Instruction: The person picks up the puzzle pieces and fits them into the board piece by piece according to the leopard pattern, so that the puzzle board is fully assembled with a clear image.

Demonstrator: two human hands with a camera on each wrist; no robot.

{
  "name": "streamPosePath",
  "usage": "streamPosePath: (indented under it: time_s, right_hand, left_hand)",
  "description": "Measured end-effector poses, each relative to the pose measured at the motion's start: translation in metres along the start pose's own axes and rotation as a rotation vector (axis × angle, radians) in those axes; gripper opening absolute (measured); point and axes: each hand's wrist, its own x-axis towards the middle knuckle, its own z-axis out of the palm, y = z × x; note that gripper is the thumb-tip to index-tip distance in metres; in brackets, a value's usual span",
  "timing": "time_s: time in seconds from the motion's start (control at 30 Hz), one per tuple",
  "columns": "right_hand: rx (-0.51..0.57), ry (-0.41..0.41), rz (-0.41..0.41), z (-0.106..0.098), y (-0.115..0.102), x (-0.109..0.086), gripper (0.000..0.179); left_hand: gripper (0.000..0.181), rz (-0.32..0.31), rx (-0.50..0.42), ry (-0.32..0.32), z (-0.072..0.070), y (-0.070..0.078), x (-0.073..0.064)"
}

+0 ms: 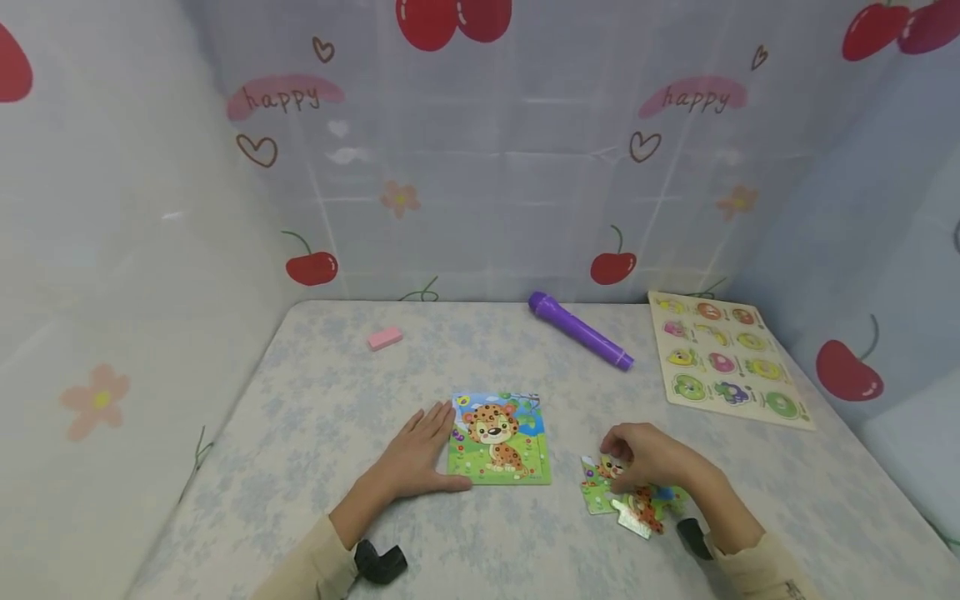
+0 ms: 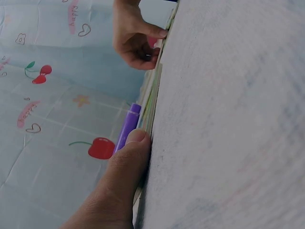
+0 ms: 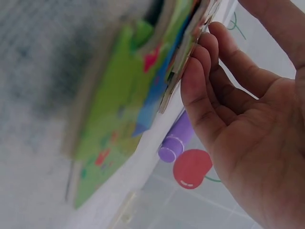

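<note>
A square leopard puzzle board (image 1: 498, 442) lies flat in the middle of the table, its picture facing up. My left hand (image 1: 416, 458) rests at its left edge with fingers extended and thumb along the lower corner; the left wrist view shows the thumb (image 2: 128, 157) close against the board's side. To the right, several loose puzzle pieces (image 1: 597, 498) overlap in a small pile, one with its pale back (image 1: 632, 520) showing. My right hand (image 1: 648, 457) bends over this pile, thumb and curled fingers pinching a leopard-face piece (image 1: 611, 468). Green and blue pieces (image 3: 114, 100) appear beside its fingertips.
A purple toy microphone (image 1: 581, 331) lies behind, right of the board. At the far right is a wooden fruit puzzle board (image 1: 731, 367). A pink block (image 1: 385, 338) sits at the back left. Printed curtains (image 1: 480, 167) enclose the table's back and sides.
</note>
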Motion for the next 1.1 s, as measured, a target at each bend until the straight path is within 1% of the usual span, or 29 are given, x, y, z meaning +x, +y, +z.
streamPosePath:
  time_s: [0.23,0.47,0.7,0.87,1.1]
  right_hand:
    - [0.004,-0.004,-0.044,0.0001,0.0026,-0.0016,0.04]
    - [0.026,0.005,-0.067,-0.0001,0.0035,-0.0016,0.037]
    - [0.041,0.031,-0.068,0.0003,0.003,-0.0011,0.037]
    - [0.044,0.05,-0.083,0.0,0.0018,-0.0004,0.037]
    - [0.012,0.072,-0.084,-0.0006,0.0006,0.0011,0.036]
  left_hand:
    - [0.119,0.001,-0.008,-0.001,-0.0009,0.001,-0.0001]
    - [0.119,-0.006,0.001,-0.002,-0.0002,0.0006,-0.0004]
    - [0.119,-0.006,0.004,-0.006,-0.0006,0.0,0.0003]
    - [0.119,-0.014,0.004,-0.009,-0.002,0.0012,0.0003]
    - [0.119,-0.023,-0.001,-0.014,-0.0022,0.0023,-0.0005]
